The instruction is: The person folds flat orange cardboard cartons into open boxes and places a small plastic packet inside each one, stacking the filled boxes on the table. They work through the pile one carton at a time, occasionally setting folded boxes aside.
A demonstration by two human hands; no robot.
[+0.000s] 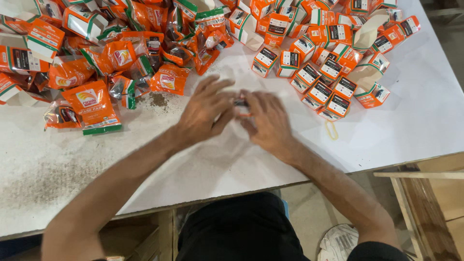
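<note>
Small boxy carton (241,103) between both hands (209,112)

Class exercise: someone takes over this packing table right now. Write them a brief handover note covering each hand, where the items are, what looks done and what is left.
Left hand and right hand meet mid-table, pinching a small dark-and-orange item, mostly hidden.
Orange pouches are heaped at upper left.
Small orange boxes, closed, sit at upper right; open ones lie behind.
A rubber band lies on the white table.
Done: many boxes closed.
Left: the loose pouches, apparently.
</note>
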